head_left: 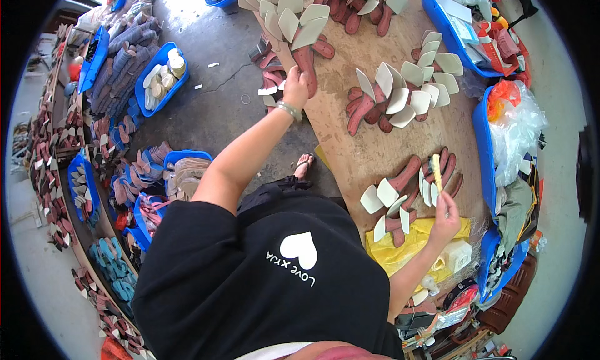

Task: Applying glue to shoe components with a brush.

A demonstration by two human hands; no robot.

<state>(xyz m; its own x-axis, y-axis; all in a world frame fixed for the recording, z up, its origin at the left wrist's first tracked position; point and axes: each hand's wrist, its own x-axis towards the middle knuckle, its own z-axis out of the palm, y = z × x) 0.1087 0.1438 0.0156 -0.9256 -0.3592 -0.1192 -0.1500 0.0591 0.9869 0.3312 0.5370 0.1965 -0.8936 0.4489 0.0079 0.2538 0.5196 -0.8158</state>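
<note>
At the table's left edge my left hand [296,88] is closed on a reddish-brown shoe insole [305,65], gripping its narrower end. The insole's far end meets a pile of off-white flaps [290,22]. My right hand [445,215] grips a brush [436,172] by its pale yellow handle. Its head is over a small group of insoles [448,163] on the right of the table. Beside that group lie more reddish-brown insoles [407,171] with off-white pieces on them.
The wooden table [331,119] carries another cluster of insoles [362,113] farther up. Yellow plastic [415,235] and a white container [458,255] lie near my right forearm. Blue bins [484,147] line the right side; more bins [164,79] and stacked footwear parts fill the left floor.
</note>
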